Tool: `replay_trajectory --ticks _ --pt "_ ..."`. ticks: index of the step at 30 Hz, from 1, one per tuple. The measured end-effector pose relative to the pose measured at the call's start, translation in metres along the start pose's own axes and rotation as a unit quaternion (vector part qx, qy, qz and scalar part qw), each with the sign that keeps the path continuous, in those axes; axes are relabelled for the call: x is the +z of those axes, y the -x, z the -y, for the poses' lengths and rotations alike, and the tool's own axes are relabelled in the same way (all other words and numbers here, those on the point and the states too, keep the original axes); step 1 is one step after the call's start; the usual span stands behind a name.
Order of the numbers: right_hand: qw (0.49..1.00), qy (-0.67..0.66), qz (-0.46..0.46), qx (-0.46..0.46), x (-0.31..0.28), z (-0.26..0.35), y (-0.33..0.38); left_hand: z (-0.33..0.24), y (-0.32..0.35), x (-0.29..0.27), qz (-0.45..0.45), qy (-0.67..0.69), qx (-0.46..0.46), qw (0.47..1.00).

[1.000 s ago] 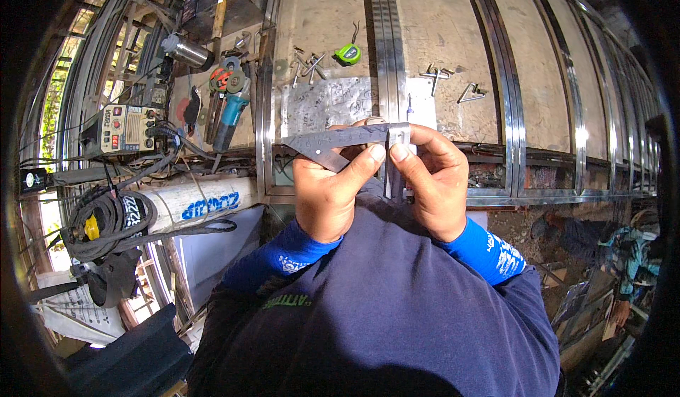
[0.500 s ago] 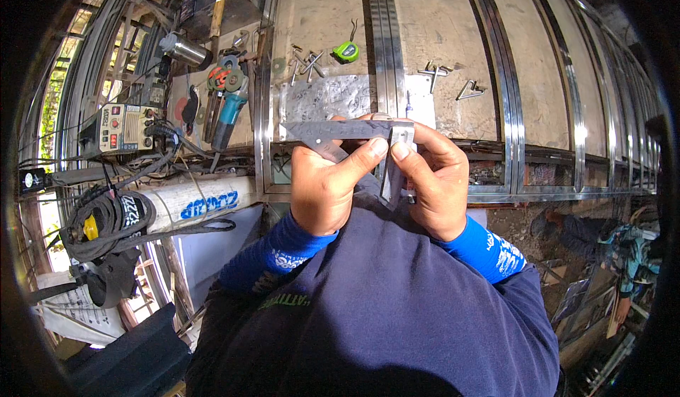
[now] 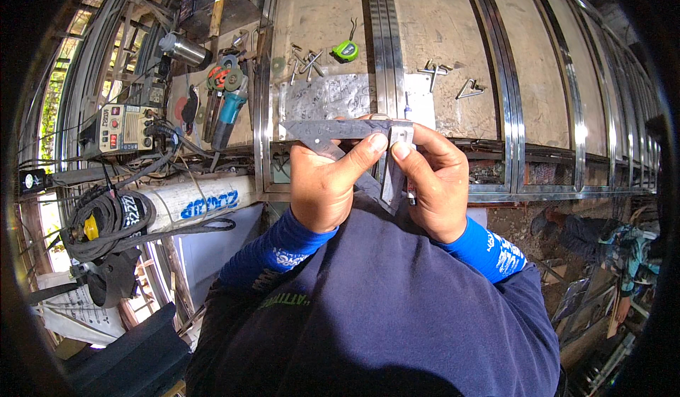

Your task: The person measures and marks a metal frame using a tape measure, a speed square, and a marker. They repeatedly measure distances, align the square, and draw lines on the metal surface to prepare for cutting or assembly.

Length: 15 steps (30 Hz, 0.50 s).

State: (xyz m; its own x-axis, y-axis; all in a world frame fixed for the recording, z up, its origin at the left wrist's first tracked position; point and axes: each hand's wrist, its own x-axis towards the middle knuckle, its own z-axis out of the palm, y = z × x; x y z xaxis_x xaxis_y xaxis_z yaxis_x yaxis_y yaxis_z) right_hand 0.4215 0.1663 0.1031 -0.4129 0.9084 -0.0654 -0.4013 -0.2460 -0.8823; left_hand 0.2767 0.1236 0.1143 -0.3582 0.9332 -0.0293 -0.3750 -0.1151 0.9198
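Both my hands are raised at chest height over the near edge of the metal frame. My left hand (image 3: 324, 184) is closed on a flat grey triangular metal square (image 3: 338, 130), its thumb pressed on the long bar. Against the square's right end, my right hand (image 3: 440, 181) pinches a short piece of shiny metal (image 3: 401, 133) between thumb and fingers. A slim pen (image 3: 411, 193) also sits in the right hand, its upper end sticking out above the fingers. The fingers behind the square are mostly hidden.
A steel tube frame (image 3: 511, 114) spans the brown board. On the board lie a green tape measure (image 3: 346, 51), small metal offcuts (image 3: 309, 63) and a marked sheet (image 3: 329, 94). Left are an angle grinder (image 3: 230, 106), a welding machine (image 3: 127, 128) and a white cylinder (image 3: 202, 204). Another person (image 3: 623, 248) works far right.
The pen in my right hand has shifted slightly and shows more at both ends. Both hands and the square have stayed almost still.
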Motion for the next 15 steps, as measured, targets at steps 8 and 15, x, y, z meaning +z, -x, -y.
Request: replay_trajectory --ticks 8,15 --pt "1.000 0.023 0.005 -0.021 0.0001 -0.0015 -0.0011 -0.0028 -0.0018 -0.0023 0.015 -0.035 0.002 0.999" --pt "0.998 0.055 0.006 0.000 0.0006 0.0025 -0.0060 -0.0058 -0.0059 0.0003 0.016 -0.034 0.019 0.999"
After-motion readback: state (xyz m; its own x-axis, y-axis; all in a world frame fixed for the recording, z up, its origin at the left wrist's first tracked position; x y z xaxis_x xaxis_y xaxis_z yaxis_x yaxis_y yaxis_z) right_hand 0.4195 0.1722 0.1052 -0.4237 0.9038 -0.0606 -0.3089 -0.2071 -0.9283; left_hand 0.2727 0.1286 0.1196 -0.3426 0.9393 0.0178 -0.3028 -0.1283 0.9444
